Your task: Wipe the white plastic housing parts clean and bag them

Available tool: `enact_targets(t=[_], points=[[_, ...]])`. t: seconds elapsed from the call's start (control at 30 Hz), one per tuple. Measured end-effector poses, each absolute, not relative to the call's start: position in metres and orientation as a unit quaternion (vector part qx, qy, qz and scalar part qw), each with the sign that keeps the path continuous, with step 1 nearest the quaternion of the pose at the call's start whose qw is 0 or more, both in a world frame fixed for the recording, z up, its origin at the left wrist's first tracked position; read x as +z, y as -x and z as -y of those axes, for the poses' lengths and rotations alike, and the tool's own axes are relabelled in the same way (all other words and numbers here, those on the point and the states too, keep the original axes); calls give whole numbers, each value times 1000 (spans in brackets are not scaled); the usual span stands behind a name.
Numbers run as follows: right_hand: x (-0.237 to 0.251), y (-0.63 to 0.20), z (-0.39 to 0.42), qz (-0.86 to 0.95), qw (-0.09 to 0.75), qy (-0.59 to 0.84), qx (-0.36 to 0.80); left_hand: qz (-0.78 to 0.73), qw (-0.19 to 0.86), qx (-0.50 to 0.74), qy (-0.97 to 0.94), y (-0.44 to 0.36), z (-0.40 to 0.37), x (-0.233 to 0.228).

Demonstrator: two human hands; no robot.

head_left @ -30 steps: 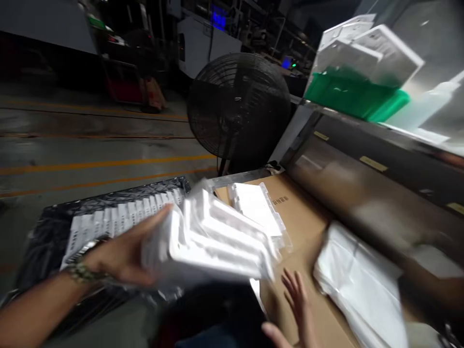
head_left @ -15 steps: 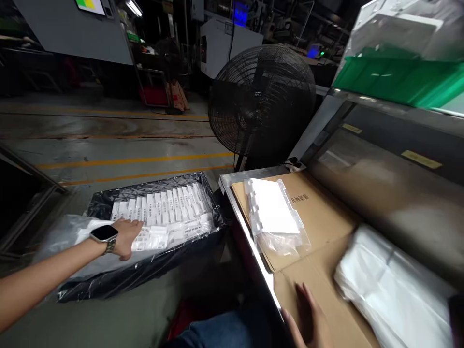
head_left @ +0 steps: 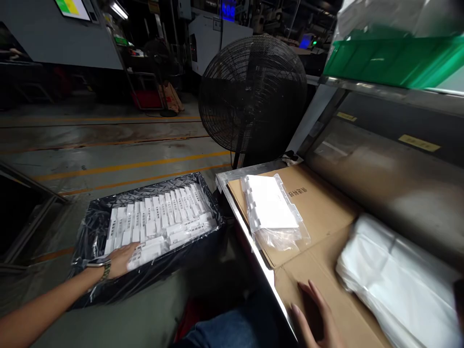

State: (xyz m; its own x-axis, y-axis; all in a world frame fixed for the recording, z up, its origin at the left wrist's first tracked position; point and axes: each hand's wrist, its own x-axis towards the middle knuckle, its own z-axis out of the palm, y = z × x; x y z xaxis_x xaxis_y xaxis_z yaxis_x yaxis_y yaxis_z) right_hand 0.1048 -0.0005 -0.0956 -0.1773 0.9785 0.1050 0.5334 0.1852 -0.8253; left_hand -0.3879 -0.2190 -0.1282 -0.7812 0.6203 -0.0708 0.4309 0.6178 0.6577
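My left hand (head_left: 122, 262) reaches into a black crate (head_left: 97, 203) lined with clear plastic. Its visible fingers are stretched out against a white plastic part (head_left: 147, 253) at the crate's near side; some fingertips are hidden. Behind it stands a row of similar slotted white parts (head_left: 159, 210), packed on edge. Over the brown cardboard (head_left: 322, 193) on the bench, my right hand (head_left: 317, 319) rests with thumb and fingers apart, holding nothing. Farther up the cardboard lies a bagged white part (head_left: 271, 203), flat and apart from both hands.
A stack of clear plastic bags (head_left: 395, 275) lies at the bench's right. Above it, a shelf carries a green bin (head_left: 391, 63). A large black fan (head_left: 253, 96) stands behind the bench. The bench's metal edge (head_left: 246, 237) runs between crate and cardboard.
My left hand has moved down and slightly left along the white parts. The loose plastic that spread left of the crate no longer shows there. My right hand stays over the cardboard.
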Motion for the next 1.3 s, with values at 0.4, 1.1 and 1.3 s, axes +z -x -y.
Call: enact_targets(t=[0.4, 1.1, 1.3], points=[[-51, -94, -44, 687, 351, 537, 340, -843, 186, 260, -434, 392, 129, -98], [-25, -108, -130, 553, 221, 550, 586, -633, 290, 492, -522, 176, 5, -48], [-47, -142, -115, 544, 303, 560, 546, -684, 257, 493, -472, 199, -15, -55]])
